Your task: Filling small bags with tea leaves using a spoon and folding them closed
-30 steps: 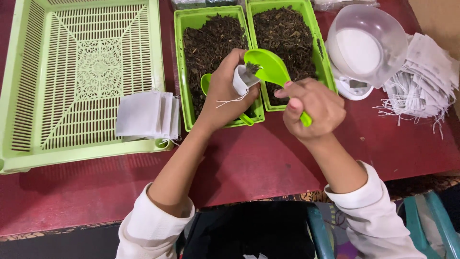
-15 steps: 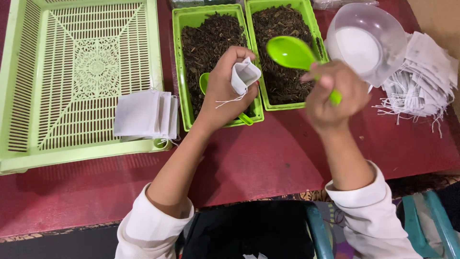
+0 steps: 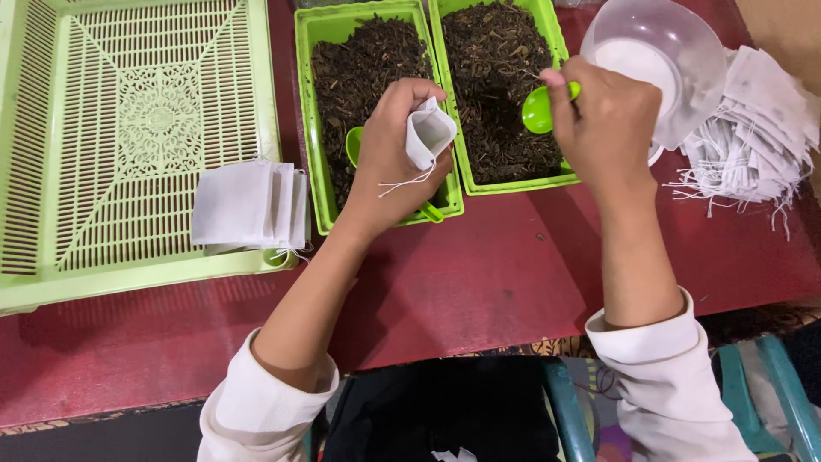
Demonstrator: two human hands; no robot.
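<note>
My left hand (image 3: pixel 392 162) holds a small white filter bag (image 3: pixel 428 135) with its mouth open and a string hanging down, over the left green tray (image 3: pixel 318 205) of dark dried leaves. My right hand (image 3: pixel 605 115) grips a bright green spoon (image 3: pixel 539 109) whose bowl dips into the dark leaves of the right green tray (image 3: pixel 513 181). A second green spoon (image 3: pixel 354 145) lies in the left tray, mostly hidden behind my left hand.
A large pale green lattice basket (image 3: pixel 128 128) stands at the left, with a stack of filled white bags (image 3: pixel 248 204) on its front rim. A clear bowl on a small scale (image 3: pixel 654 60) and a heap of empty stringed bags (image 3: pixel 757 128) lie at the right on the red table (image 3: pixel 479 282).
My right hand has swung the green spoon away from the bag and down into the right tray of leaves. My left hand keeps holding the open bag in place.
</note>
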